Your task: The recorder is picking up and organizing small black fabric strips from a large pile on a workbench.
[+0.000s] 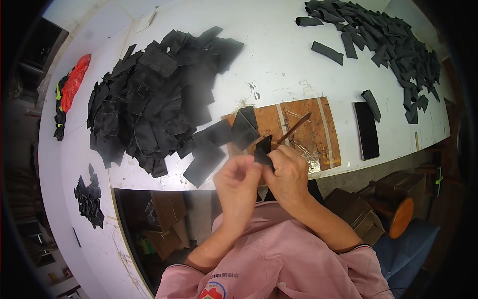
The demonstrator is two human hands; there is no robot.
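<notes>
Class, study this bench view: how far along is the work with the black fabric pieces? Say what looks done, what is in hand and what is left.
Looks done: a heap of rolled black strips at the far right. In hand: the left hand and right hand pinch one folded black piece over the wooden board. Probably left: the large pile of flat black pieces, clearly bulky.

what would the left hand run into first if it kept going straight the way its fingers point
Its fingers point up and right, so the left hand would first meet the small black piece that both hands pinch, then the right hand. Depth is hard to judge here.
</notes>
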